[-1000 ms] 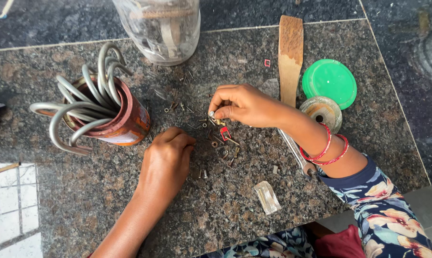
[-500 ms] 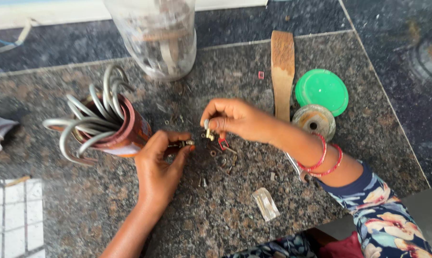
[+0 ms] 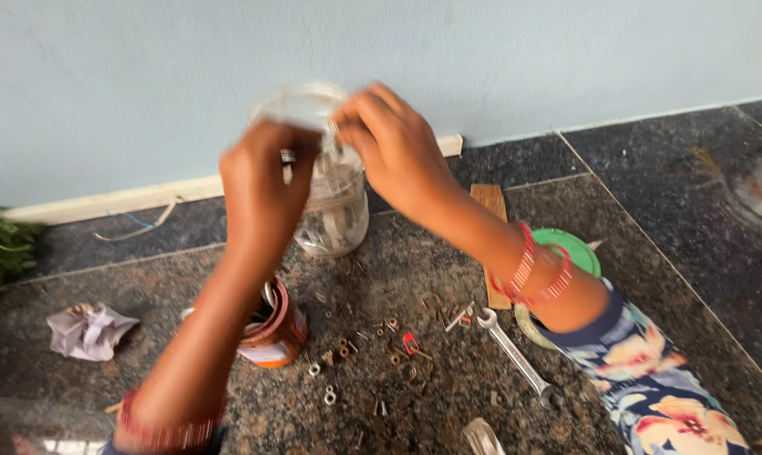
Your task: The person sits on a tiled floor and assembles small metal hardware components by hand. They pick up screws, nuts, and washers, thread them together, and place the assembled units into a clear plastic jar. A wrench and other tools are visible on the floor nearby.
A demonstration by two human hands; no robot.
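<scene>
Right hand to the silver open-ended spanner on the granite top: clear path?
Probably yes. The right hand is raised at the mouth of the clear plastic jar, and the silver open-ended spanner lies uncovered on the speckled granite top, just beside that forearm, with only small loose screws and nuts nearby.

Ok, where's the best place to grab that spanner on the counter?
Take the spanner by its bare shank, probably from above, fingers across its narrow width. It lies flat on the counter, open end toward the scattered nuts, so the middle is the clearest part. The far end sits near the sleeve.
</scene>
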